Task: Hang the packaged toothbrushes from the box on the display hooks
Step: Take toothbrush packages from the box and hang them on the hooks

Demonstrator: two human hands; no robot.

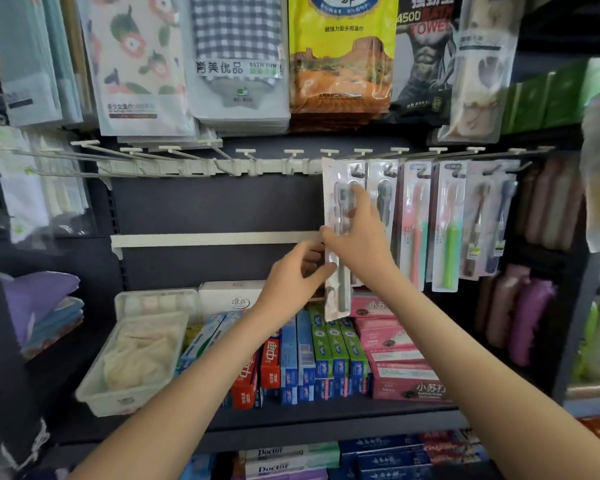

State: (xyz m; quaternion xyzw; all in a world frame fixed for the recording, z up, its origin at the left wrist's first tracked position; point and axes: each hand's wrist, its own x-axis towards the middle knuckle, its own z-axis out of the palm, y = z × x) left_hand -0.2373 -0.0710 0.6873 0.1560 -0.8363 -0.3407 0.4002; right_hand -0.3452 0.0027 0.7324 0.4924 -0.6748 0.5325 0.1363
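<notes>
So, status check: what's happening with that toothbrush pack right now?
Left hand pinches toothbrush pack low, right hand grips it mid-height. Pack roughly upright, top at a hook; seating unclear. Neighbouring pack close on its right.

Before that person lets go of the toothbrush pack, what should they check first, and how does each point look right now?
1. Grip: ok; left hand and right hand both pinch the pack.
2. Hole over the hook: cannot tell, too blurred.
3. The neighbouring packs hang on their hooks: ok.
4. Spare empty hooks to the left: ok.
5. The box within reach: cannot tell, not in view.
</notes>
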